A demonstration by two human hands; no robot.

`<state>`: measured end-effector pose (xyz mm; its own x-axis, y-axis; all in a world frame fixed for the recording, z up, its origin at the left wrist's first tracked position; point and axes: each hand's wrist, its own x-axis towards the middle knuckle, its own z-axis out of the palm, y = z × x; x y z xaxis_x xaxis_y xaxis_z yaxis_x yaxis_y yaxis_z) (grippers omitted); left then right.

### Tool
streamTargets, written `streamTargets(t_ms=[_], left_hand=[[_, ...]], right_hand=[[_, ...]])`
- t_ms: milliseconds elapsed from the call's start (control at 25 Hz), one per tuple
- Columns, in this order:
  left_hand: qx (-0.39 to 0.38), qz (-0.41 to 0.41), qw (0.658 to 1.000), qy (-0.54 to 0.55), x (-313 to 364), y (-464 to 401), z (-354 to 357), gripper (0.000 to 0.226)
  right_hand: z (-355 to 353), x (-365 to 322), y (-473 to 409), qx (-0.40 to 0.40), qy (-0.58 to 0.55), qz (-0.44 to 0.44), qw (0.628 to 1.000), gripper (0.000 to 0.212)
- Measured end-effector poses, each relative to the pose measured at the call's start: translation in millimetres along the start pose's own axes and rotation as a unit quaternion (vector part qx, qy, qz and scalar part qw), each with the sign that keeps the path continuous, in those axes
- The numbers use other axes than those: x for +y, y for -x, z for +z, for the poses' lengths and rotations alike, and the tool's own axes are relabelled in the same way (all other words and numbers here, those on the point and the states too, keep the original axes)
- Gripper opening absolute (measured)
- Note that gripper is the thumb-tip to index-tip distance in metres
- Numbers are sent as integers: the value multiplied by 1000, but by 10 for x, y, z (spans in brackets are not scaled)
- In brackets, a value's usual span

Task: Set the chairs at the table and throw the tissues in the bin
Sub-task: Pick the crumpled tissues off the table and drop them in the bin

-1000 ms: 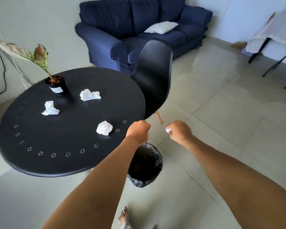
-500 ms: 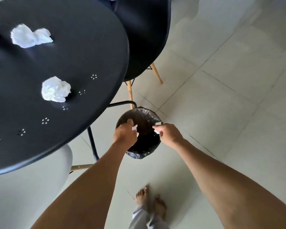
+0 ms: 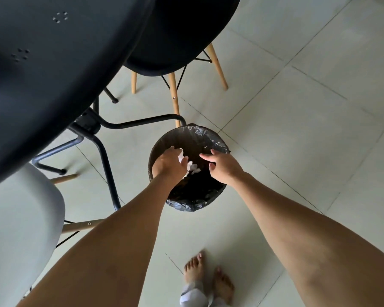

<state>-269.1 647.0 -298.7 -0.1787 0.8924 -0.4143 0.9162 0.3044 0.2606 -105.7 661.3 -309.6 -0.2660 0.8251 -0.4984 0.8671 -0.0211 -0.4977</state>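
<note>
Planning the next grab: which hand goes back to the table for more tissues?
Right, probably. The right hand hangs open and empty over the bin. The left hand has white tissue at its fingers above the liner, though it sits nearer the table.

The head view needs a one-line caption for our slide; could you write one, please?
Both hands over the lined bin: left hand releasing crumpled tissues, right hand open and empty.
</note>
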Motion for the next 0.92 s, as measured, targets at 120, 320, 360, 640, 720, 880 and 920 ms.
streamTargets(t_ms=[120,320,360,640,720,880,920], left_hand=[[-20,-17,1000,17,38,43,-4,45],[-27,21,999,13,225,491,-360,47],[-33,28,999,7,262,619,-475,48],[17,59,998,10,834,1765,-1972,36],[33,70,997,-3,976,1979,-2341,36],[80,56,995,-13,962,2159,-3047,37],[88,45,995,-3,881,2157,-3192,37]], right_hand=[[2,-34,34,12,16,0,1000,52],[-378,-243,437,58,46,3,997,54],[-504,-302,564,62,49,6,997,54],[-1924,-1093,1784,117,82,13,990,41],[-2203,-1309,2039,117,94,10,989,40],[-2699,-1827,2235,128,112,-37,985,33],[-2776,-1972,2210,127,115,-50,984,30]])
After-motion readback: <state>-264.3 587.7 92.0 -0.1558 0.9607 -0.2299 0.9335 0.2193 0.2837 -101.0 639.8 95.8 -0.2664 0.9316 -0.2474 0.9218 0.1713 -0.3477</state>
